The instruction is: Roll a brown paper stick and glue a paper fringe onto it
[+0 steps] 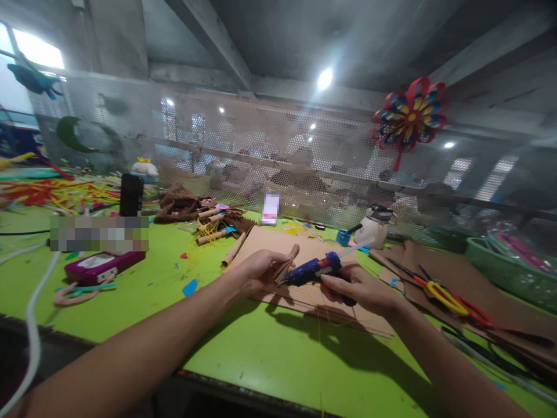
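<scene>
A folded strip of brown paper (288, 264) is pinched upright in my left hand (261, 268). My right hand (354, 284) is wrapped round a dark blue hot glue gun (314, 270), whose nozzle meets or nearly meets the lower end of the strip. From the gun's back sticks a translucent glue stick (357, 246). Both hands are above a stack of brown cardboard sheets (256, 244) on the green table (217, 342). I cannot see whether glue is coming out.
Rolled brown paper tubes (211, 233) and crumpled brown paper (178, 200) lie at the back left. A purple power strip (104, 267) is on the left. At right are scissors (448, 299), brown paper sheets (491, 296), a white jug (373, 229) and a green basket (513, 273).
</scene>
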`<move>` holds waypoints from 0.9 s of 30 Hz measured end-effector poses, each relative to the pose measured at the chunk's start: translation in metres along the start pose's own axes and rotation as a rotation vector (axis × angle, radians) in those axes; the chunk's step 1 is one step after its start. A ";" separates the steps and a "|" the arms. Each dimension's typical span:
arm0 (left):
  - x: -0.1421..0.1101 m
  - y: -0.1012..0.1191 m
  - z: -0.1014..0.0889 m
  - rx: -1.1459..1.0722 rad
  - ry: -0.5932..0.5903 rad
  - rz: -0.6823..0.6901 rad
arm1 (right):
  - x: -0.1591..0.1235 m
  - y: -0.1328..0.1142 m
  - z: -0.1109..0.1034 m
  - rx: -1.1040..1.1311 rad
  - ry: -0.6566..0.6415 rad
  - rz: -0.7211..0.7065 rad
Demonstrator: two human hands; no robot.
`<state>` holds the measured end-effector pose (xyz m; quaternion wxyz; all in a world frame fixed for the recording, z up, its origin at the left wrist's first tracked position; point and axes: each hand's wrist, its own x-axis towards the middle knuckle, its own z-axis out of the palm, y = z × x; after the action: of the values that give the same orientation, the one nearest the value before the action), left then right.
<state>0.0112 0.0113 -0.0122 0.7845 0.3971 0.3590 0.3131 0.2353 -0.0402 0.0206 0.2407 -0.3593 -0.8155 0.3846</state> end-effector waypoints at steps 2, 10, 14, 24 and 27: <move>-0.001 0.000 0.001 0.008 0.027 0.001 | 0.000 0.002 -0.002 0.044 0.021 -0.014; 0.004 -0.002 -0.003 0.003 -0.021 0.048 | 0.000 0.004 -0.008 0.045 0.115 0.019; 0.004 -0.002 -0.003 -0.003 -0.030 0.042 | 0.000 0.003 -0.009 -0.004 0.141 0.024; -0.003 0.001 0.003 0.007 0.037 0.024 | 0.004 0.009 -0.002 0.129 0.043 0.011; -0.005 0.002 0.005 -0.003 0.042 0.018 | 0.003 0.008 0.001 0.169 -0.023 0.010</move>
<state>0.0116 0.0061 -0.0068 0.7744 0.3925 0.3713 0.3292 0.2360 -0.0349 0.0136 0.2589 -0.3370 -0.7811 0.4575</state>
